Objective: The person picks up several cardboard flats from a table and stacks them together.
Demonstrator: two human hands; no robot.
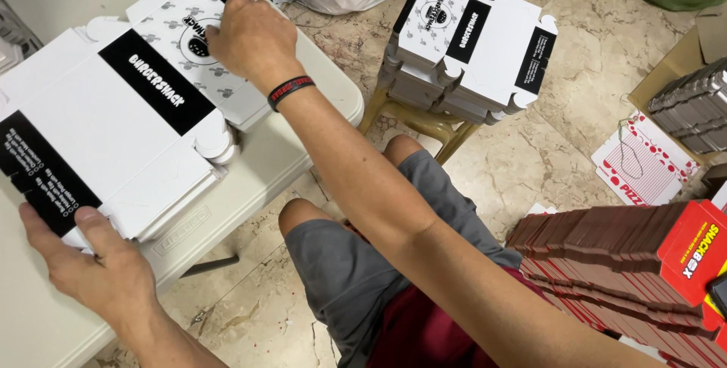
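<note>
A stack of flat, unfolded white cardboard boxes with black bands (129,126) lies on a white folding table (318,103). My left hand (87,258) grips the near end of the top flat box, thumb on top. At the far end my right hand (250,35) reaches across with fingers curled over the edge of the printed flap. A black wristband sits on my right wrist.
A second pile of flat white-and-black boxes (473,46) rests on a yellow stool. Red flat boxes (621,254) are stacked at the lower right. A red-dotted white box (640,163) and a carton of grey stock (693,107) lie right, on the marble floor.
</note>
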